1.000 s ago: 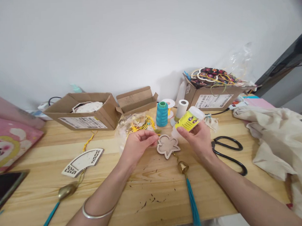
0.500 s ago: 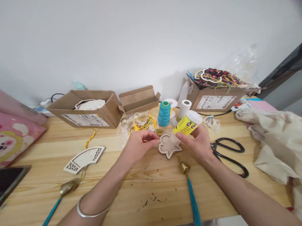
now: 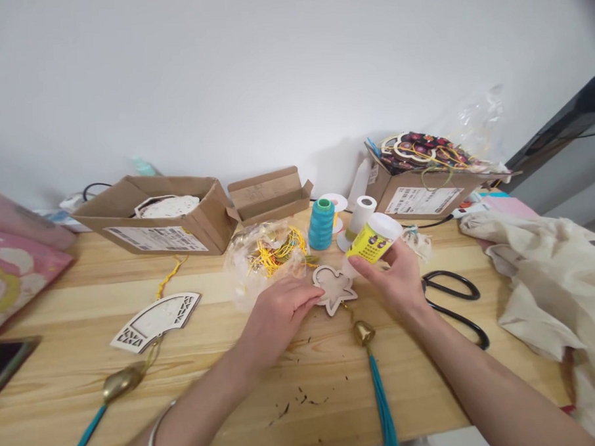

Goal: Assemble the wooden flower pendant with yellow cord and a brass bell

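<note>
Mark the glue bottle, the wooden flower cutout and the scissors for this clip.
glue bottle (image 3: 372, 241), head view, on its yellow label.
wooden flower cutout (image 3: 336, 287), head view, on its recessed centre.
scissors (image 3: 454, 311), head view, on the lower black handle loop.

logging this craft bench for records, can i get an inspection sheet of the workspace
surface: light wooden table, dark specks near the front edge.
job's things: wooden flower-shaped cutout lying flat, brass bell and teal tassel hanging from it; yellow-labelled glue bottle tilted over it.
clutter: fan-shaped cutout, bag of yellow cords, teal thread spool, black scissors, three cardboard boxes, cream cloth.
grippers: left hand presses the cutout's edge; right hand grips the bottle.
cables: black cable behind the left box.
surroundings: plain white wall.
</note>
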`<action>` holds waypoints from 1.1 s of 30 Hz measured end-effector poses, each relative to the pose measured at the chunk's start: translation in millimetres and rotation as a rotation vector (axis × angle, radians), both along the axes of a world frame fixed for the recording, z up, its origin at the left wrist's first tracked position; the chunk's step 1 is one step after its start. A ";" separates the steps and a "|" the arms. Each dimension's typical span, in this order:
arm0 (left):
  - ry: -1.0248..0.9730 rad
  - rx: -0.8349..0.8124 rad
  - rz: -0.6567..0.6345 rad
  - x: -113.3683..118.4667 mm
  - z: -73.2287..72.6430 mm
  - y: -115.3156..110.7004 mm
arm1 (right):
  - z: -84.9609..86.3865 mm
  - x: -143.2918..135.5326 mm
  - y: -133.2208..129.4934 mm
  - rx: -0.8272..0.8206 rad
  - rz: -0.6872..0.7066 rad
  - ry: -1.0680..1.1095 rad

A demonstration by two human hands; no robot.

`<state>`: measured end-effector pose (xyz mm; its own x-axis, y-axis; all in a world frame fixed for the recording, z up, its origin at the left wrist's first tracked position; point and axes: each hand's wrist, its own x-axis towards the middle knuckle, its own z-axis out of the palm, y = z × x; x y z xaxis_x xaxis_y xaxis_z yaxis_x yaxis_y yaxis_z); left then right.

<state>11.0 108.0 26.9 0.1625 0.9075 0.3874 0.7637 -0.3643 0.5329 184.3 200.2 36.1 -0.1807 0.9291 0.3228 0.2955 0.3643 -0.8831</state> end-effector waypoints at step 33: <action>-0.056 -0.246 0.013 1.9 -4.3 0.5 | -5.2 3.0 -2.5 0.117 0.124 -0.077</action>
